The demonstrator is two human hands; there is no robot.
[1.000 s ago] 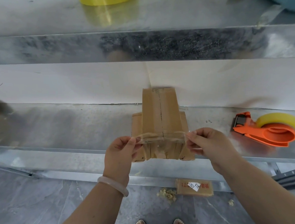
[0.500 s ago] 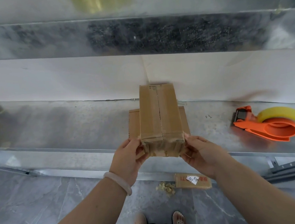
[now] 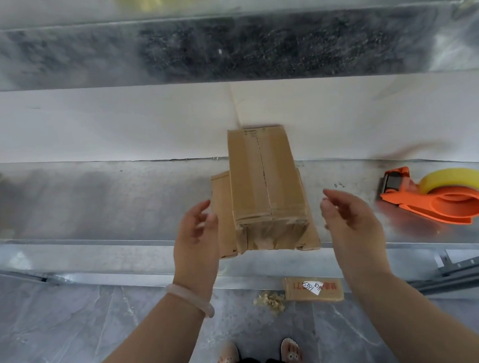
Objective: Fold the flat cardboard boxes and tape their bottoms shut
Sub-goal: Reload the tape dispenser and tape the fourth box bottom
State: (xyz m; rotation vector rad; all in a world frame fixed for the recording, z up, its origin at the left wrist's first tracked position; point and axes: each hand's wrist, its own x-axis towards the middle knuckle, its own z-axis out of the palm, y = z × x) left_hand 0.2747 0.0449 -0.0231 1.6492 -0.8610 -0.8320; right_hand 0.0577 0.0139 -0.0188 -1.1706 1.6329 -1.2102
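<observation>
Taped box [image 3: 264,185] upright at frame centre on flat cardboard [image 3: 223,211] at the front edge of the worktop [image 3: 104,204], left hand [image 3: 197,240] and right hand [image 3: 349,224] open beside its flanks, holding nothing, a gap each side, tape dispenser [image 3: 442,198] well apart at right.

Lower cardboard [image 3: 223,211] (mostly under box [image 3: 264,179])
</observation>
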